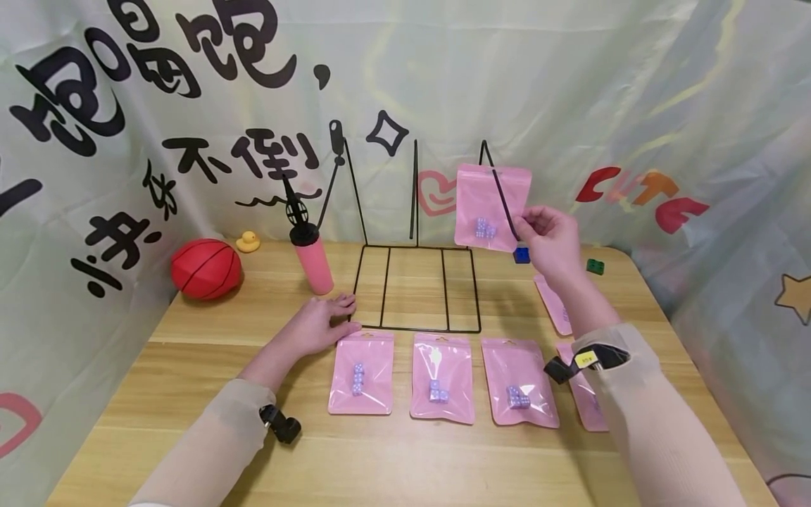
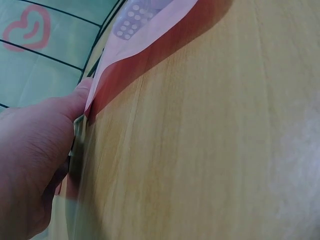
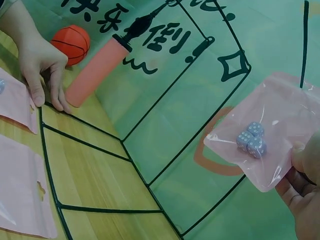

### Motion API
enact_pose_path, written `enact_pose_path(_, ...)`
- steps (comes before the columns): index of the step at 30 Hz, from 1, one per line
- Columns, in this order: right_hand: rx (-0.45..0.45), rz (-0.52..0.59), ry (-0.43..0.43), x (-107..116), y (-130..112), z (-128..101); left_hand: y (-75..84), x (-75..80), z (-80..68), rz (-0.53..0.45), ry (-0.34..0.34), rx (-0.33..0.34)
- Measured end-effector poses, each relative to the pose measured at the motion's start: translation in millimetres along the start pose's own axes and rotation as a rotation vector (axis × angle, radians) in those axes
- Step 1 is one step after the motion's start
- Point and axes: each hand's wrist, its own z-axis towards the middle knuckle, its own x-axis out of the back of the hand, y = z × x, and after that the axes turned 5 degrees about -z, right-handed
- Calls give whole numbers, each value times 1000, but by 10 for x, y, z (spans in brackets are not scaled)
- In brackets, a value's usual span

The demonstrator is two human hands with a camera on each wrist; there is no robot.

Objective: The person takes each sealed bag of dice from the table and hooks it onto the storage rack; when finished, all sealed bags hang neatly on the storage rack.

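My right hand (image 1: 550, 236) pinches the lower right edge of a pink zip pouch (image 1: 474, 193) with light purple dice (image 3: 251, 140) showing through it. The pouch is raised off the table at the right hook of a black wire rack (image 1: 418, 329); the hook's rod crosses in front of it in the head view. My left hand (image 1: 319, 320) grips the rack's front left corner, thumb and fingers on either side of the wire. Just in front of the rack lie three more pink pouches, the left one (image 1: 374, 352) close by my left thumb.
Two more pouches lie at the right, partly hidden by my right arm, one of them a tilted pouch (image 1: 552, 303). A pink hand pump (image 1: 313, 264), red ball (image 1: 205, 269) and yellow duck (image 1: 248, 242) stand left. Blue (image 1: 522, 255) and green (image 1: 595, 267) blocks sit back right.
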Motion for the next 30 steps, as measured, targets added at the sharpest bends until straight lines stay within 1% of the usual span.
enact_pose_path(3, 0, 4, -1, -8, -3, 24, 12, -1, 0, -1, 3, -1)
enact_pose_path(9, -9, 17, 6, -2, 1, 34, 22, 4, 1, -4, 11, -24)
enact_pose_path(12, -6, -9, -9, 21, 10, 33, 21, 7, -3, 0, 9, -16)
enact_pose_path(14, 2, -36, -30, 55, 18, 28, 23, 8, -5, -1, 5, -11)
enact_pose_path(20, 24, -176, -119, 244, 97, -1, 44, 19, -6, -5, -2, 3)
enact_pose_path(25, 44, -311, -207, 449, 235, -52, 67, 30, -9, -9, -3, 4)
enact_pose_path(30, 47, -378, -245, 665, 393, -116, 70, 24, -8, -10, -2, 7)
